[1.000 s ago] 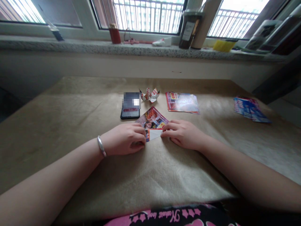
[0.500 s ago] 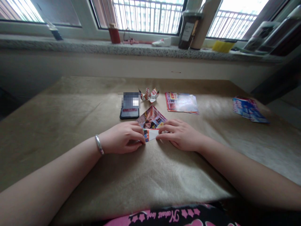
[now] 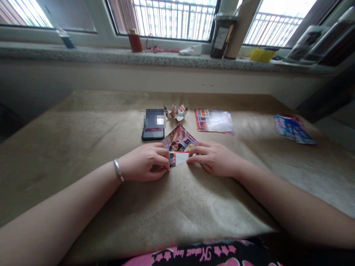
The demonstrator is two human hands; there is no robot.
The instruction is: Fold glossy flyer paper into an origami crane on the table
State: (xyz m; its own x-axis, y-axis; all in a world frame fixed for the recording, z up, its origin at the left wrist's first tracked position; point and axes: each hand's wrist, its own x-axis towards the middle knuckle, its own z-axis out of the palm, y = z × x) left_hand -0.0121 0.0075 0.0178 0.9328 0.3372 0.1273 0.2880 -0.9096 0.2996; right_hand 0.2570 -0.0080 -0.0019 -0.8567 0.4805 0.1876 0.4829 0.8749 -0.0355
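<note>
A printed sheet of paper (image 3: pixel 180 139), partly folded, lies flat on the table with one corner pointing away from me. Its near edge is turned over in a strip that shows a white patch and some orange and blue print. On the left side my left hand (image 3: pixel 149 160) is closed on the paper's edge, thumb and fingers together. Over the right side my right hand (image 3: pixel 215 158) pinches the other end, its fingertips resting on the folded strip. Both hands cover the paper's side corners.
Beyond the paper stand folded paper figures (image 3: pixel 176 112), with a phone (image 3: pixel 153 125) to their left. A stack of printed sheets (image 3: pixel 214 121) lies to the right, and more leaflets (image 3: pixel 294 128) lie farther right. Jars and small items line the windowsill (image 3: pixel 105 55).
My right hand has shifted slightly to the right along the folded strip, and my left fingertips have drawn back a little. The paper has barely moved.
</note>
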